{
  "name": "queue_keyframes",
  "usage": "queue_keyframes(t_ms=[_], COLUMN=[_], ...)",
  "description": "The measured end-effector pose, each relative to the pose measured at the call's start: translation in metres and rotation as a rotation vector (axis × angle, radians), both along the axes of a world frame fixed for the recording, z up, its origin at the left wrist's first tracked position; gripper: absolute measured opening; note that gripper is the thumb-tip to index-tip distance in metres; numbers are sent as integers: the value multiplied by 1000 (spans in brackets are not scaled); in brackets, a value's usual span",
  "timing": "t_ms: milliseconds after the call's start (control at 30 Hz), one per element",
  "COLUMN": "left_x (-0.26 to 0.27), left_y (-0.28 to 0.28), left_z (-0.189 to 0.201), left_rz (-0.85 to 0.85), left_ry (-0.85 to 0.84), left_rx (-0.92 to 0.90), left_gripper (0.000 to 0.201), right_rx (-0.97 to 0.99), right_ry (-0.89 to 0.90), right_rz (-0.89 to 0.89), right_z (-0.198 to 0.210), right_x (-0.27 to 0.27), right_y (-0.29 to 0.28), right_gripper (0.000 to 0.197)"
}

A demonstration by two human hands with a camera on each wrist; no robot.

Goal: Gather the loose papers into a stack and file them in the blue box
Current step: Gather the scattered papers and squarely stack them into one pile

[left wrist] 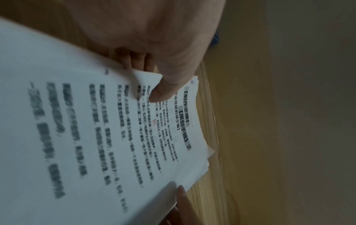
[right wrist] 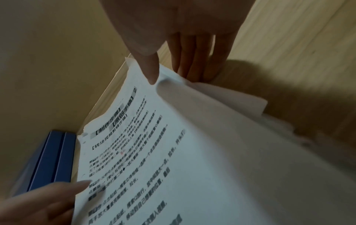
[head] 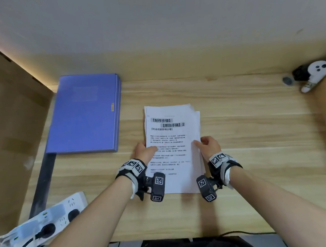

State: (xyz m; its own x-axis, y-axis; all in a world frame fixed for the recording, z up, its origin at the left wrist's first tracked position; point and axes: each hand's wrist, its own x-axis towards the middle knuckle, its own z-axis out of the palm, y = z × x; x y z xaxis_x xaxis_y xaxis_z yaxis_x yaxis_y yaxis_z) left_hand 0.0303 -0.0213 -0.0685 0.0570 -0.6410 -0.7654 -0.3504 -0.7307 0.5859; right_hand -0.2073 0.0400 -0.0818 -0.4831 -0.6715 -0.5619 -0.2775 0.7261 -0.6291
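Papers (head: 173,141) long axis away from you, heading far; your left hand (head: 143,151) and right hand (head: 209,146) pinch side edges.

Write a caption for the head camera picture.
Both hands grip a stack of papers beside a closed blue box.

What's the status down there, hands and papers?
Left hand and right hand pinching the paper stack by its side edges. Sheets still uneven. Blue box closed, left of stack. Nothing between them.
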Motion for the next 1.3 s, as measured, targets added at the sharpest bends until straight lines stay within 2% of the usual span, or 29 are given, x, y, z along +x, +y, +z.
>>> queue_keyframes(t_ms=[67, 100, 200, 267, 367, 500, 667, 767, 833, 933, 1067, 1167, 1300], left_x=[-5, -7, -15, -20, -26, -37, -54, -59, -63, -68, -73, -77, -81], left_y=[1, 3, 7, 8, 7, -10, -33, -34, -28, -16, -4, 2, -4], left_z=[7, 11, 21, 31, 54, 99, 163, 185, 188, 177, 159, 150, 167], left_rz=[2, 11, 22, 10, 14, -1, -68, -160, -218, -223, -192, -138, -53], left_ry=[54, 74, 112, 154, 229, 290, 466, 496, 488, 439, 419, 410, 483], left_rx=[4, 8, 20, 18, -16, -131, -326, -456, -535, -580, -534, -492, -536], left_gripper=[17, 14, 23, 34, 42, 40, 42, 45, 42, 36, 32, 34, 33], right_rx=[14, 25, 25, 9, -77, -227, -461, -654, -685, -616, -536, -551, -617], right_ry=[-56, -89, -148, -169, -230, -298, -422, -508, -527, -499, -481, -481, -478], right_rz=[32, 54, 108, 109, 22, -45, -82, -43, 4, 50, -33, -24, -18], right_z=[0, 0, 7, 15, 34, 79, 141, 170, 176, 166, 153, 151, 168], right_x=[0, 0, -2, -5, -16, -36, -59, -66, -70, -71, -68, -64, -66], right_y=[3, 4, 8, 10, 9, -6, -27, -21, -13, -3, 8, 10, -1], right_gripper=[36, 28, 18, 26, 43, 49, 43, 39, 40, 42, 34, 41, 42])
